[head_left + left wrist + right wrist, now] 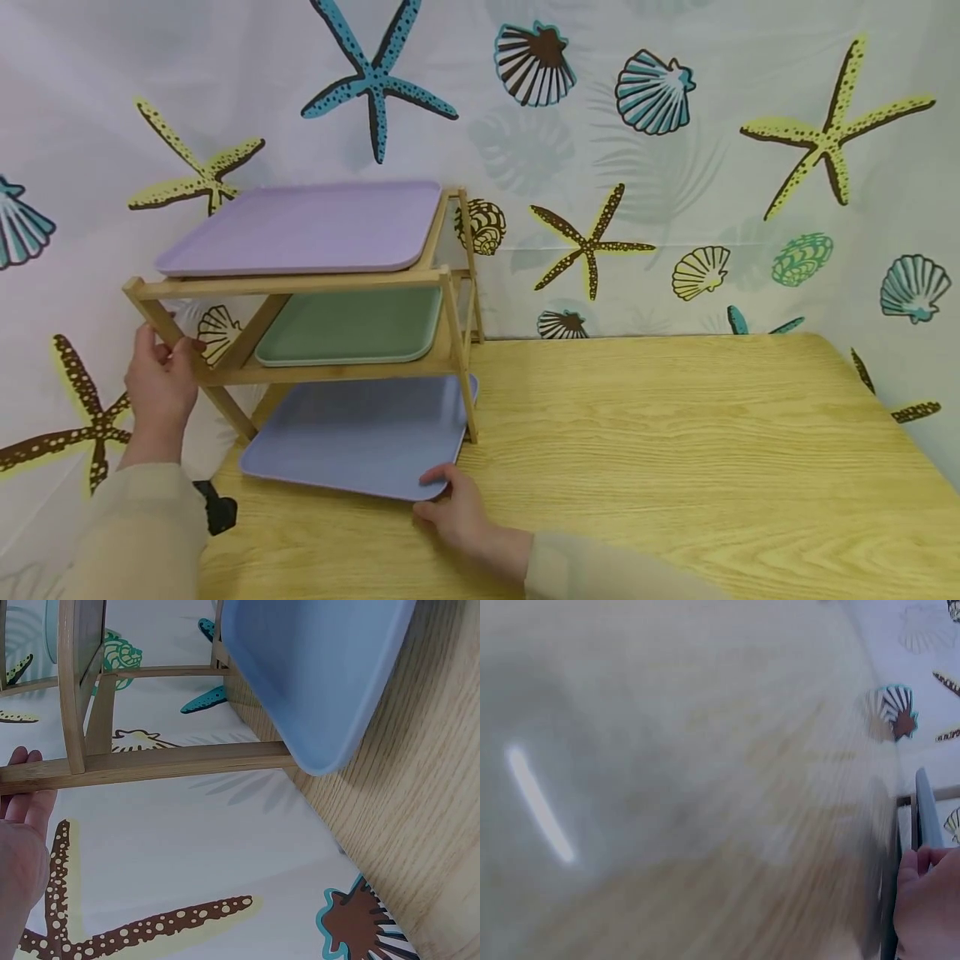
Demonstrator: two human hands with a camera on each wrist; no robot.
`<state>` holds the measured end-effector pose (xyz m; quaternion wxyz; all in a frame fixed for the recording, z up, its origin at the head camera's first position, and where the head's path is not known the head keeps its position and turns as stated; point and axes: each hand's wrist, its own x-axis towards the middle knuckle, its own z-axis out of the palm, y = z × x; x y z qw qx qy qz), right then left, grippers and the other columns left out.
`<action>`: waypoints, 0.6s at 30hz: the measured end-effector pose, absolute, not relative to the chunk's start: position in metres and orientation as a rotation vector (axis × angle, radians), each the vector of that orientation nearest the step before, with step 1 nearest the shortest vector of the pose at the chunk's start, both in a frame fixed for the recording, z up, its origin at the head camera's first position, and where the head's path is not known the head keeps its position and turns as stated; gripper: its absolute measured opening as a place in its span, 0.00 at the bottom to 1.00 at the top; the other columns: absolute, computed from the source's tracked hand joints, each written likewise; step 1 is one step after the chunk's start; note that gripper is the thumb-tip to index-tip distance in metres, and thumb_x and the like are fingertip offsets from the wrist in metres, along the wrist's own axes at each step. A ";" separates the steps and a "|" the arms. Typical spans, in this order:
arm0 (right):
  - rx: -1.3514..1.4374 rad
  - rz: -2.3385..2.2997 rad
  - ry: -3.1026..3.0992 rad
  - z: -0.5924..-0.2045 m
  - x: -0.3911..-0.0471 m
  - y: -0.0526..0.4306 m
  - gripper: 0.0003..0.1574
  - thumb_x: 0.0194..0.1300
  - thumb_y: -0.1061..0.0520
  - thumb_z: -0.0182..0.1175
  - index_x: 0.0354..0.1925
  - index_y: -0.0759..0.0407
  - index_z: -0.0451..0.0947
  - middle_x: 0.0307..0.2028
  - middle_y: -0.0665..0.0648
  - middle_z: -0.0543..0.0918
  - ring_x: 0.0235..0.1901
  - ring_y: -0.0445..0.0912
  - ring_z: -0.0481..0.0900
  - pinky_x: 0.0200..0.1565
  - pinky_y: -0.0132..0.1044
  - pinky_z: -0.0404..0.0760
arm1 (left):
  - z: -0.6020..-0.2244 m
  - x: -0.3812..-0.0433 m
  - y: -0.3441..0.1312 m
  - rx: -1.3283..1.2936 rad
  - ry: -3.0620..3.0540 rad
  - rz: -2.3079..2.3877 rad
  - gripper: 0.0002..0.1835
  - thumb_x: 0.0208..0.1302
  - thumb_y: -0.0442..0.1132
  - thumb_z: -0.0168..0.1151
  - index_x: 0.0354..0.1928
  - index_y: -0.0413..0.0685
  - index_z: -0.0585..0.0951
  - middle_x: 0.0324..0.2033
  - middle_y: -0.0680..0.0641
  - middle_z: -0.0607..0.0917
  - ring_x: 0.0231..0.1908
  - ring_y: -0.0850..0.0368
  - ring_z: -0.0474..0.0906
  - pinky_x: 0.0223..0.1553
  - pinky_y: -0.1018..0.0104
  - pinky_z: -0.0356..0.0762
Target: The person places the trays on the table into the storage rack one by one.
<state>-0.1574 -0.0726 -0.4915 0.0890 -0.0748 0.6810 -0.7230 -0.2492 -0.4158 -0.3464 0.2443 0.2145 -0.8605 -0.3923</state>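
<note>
A wooden three-tier rack (285, 286) stands at the left of the table. My left hand (161, 375) grips its front left post, fingers curled round the wood, also visible at the edge of the left wrist view. My right hand (461, 512) pinches the front right corner of a blue tray (360, 433), thumb below and fingers above. That tray sits in the bottom tier and juts out past the rack's front. A green tray (352, 325) lies on the middle tier, and a lilac tray (315, 229) lies on the top one.
The wood-grain table (675, 450) stretches to the right of the rack. Behind and beside it hangs a white cloth (697, 192) printed with starfish and shells. A small black object (221, 512) shows at the table's left edge, beside the left sleeve.
</note>
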 end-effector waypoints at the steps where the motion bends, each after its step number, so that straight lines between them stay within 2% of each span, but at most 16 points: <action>1: -0.230 -2.167 2.014 -0.492 -0.160 -0.072 0.16 0.53 0.79 0.63 0.40 0.70 0.74 0.24 0.56 0.74 0.22 0.44 0.77 0.28 0.38 0.81 | -0.347 -0.250 -0.416 0.583 -2.350 -1.077 0.25 0.76 0.45 0.40 0.72 0.60 0.58 0.50 0.42 0.79 0.53 0.46 0.76 0.48 0.57 0.71; 7: -0.182 -2.206 2.023 -0.496 -0.172 -0.068 0.05 0.60 0.74 0.59 0.37 0.71 0.75 0.22 0.57 0.77 0.20 0.44 0.77 0.24 0.35 0.78 | -0.346 -0.251 -0.416 0.566 -2.350 -1.090 0.25 0.77 0.45 0.39 0.73 0.59 0.57 0.54 0.38 0.78 0.55 0.43 0.75 0.51 0.54 0.70; 12: -0.209 -2.166 2.125 -0.498 -0.184 -0.066 0.03 0.61 0.73 0.59 0.35 0.71 0.77 0.21 0.57 0.77 0.17 0.43 0.76 0.21 0.31 0.75 | -0.346 -0.250 -0.416 0.571 -2.351 -1.084 0.25 0.76 0.45 0.39 0.73 0.59 0.57 0.53 0.39 0.78 0.56 0.43 0.75 0.51 0.54 0.70; 18: -0.200 -2.143 2.244 -0.498 -0.202 -0.066 0.03 0.59 0.74 0.61 0.33 0.71 0.80 0.19 0.56 0.76 0.13 0.44 0.75 0.17 0.29 0.72 | -0.346 -0.248 -0.417 0.581 -2.357 -1.071 0.25 0.76 0.46 0.40 0.72 0.60 0.58 0.47 0.46 0.80 0.52 0.49 0.77 0.42 0.68 0.69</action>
